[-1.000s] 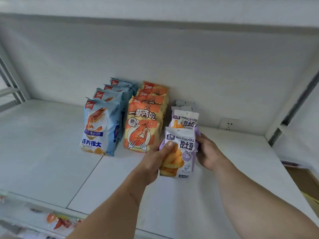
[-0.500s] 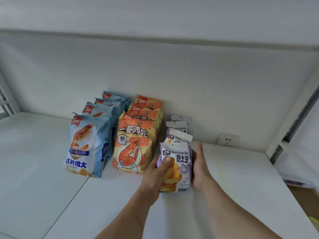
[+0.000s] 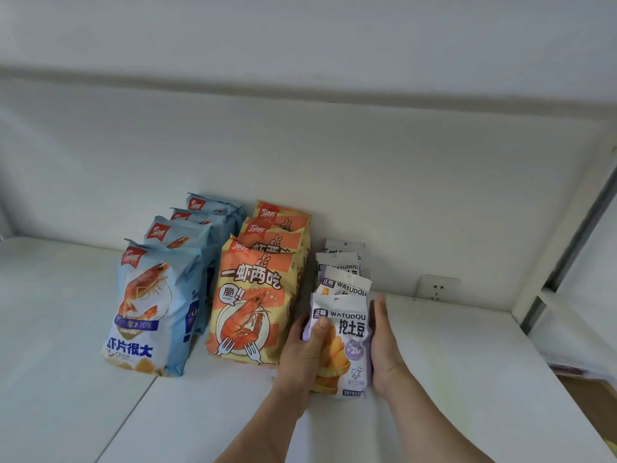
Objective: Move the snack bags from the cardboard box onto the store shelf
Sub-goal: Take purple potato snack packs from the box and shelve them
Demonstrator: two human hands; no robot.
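A small purple-and-white WATUDOU snack bag (image 3: 350,342) stands upright on the white store shelf (image 3: 450,362), at the front of a row of like purple bags (image 3: 344,272). My left hand (image 3: 302,354) grips its left side, thumb across the front. My right hand (image 3: 384,342) presses flat against its right side with straight fingers. To the left stand a row of orange shrimp snack bags (image 3: 253,302) and a row of blue shrimp snack bags (image 3: 150,305). The cardboard box is mostly out of view.
The shelf's white back wall (image 3: 334,178) rises right behind the rows, with a wall socket (image 3: 437,288) at the right. A grey upright post (image 3: 567,262) bounds the shelf on the right. A strip of brown cardboard (image 3: 591,402) shows at the lower right.
The purple bag has gone from held above the shelf to standing on it, in front of its row. My right hand has opened flat against its side. The camera has moved closer.
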